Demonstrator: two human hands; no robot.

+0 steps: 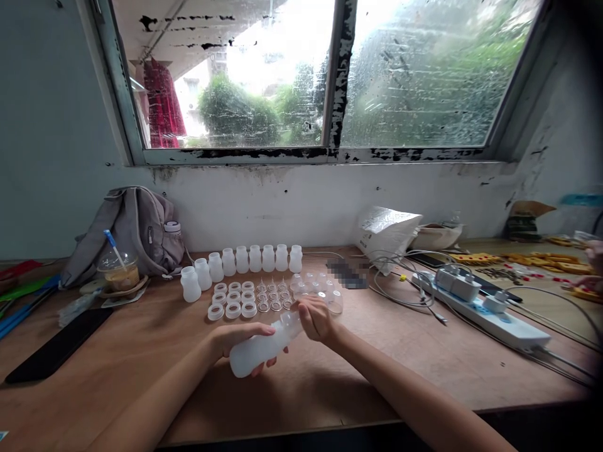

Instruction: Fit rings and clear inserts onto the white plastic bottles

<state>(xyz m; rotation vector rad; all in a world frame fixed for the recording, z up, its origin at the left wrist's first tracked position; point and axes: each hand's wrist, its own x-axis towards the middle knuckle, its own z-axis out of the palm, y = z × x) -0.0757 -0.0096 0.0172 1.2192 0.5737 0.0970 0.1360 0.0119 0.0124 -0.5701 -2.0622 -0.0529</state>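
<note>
My left hand [234, 334] is closed around a frosted white baby bottle [254, 355], which lies tilted over the front of the table with its top to the upper right. My right hand [316, 317] grips the bottle's clear cap [291, 322]; its fingers hide part of it. Just beyond stand white collar rings [233, 309], clear teats [272, 295] on their bases, and clear domed caps [315, 285], all laid in rows. Behind them several open frosted bottles [242, 259] form a curved row.
At left are a black flat pad [59, 345], a drink cup [117, 270] with a straw and a grey backpack [134, 229]. At right lie a power strip [485, 314], tangled cables [400, 292] and a white bag [389, 235]. Another person's hand [592, 263] shows at the right edge.
</note>
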